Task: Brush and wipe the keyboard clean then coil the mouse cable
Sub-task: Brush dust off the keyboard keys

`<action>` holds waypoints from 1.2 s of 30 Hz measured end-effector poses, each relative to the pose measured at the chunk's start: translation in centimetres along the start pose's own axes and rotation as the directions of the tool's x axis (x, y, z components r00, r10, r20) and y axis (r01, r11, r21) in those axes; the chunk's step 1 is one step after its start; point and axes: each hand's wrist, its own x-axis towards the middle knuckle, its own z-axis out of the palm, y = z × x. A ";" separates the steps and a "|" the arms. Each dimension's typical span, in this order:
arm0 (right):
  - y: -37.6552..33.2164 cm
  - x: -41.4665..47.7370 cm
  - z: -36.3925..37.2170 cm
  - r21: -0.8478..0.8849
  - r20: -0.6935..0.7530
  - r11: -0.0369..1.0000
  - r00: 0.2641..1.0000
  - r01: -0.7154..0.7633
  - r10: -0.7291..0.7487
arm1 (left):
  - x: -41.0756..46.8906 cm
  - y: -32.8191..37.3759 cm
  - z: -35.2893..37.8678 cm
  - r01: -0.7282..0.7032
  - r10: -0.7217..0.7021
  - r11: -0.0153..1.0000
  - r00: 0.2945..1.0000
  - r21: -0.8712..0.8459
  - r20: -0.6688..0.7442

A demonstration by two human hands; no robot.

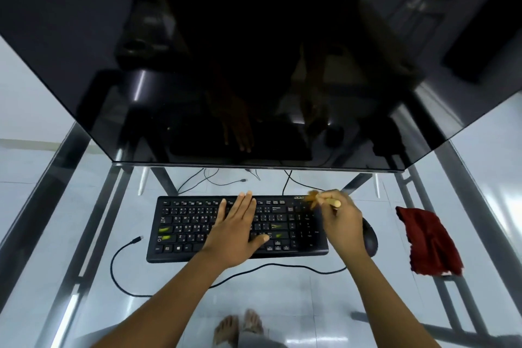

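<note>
Thin black mouse cable (276, 264) lies uncoiled on the glass desk (282, 297), in front of the keyboard (186, 232). Left hand (236, 234) flat on the matte black keys, fingers straight. Right hand (341, 223) grips a wooden-handled brush (330, 202) over the numpad's far corner. Rounded mouse (370, 237) beside it, crumpled red cloth (429, 240) further right. Glossy monitor (254, 65) behind.

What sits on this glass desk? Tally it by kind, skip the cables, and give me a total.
monitor: 1
keyboard: 1
mouse: 1
brush: 1, held in the right hand
red cloth: 1
Total: 5
</note>
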 end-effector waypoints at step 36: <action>3.1 0.0 -2.1 0.001 0.069 1.000 0.998 0.013 -0.013 | 0.6 0.3 0.8 0.021 -0.021 0.999 1.000 -0.036 0.005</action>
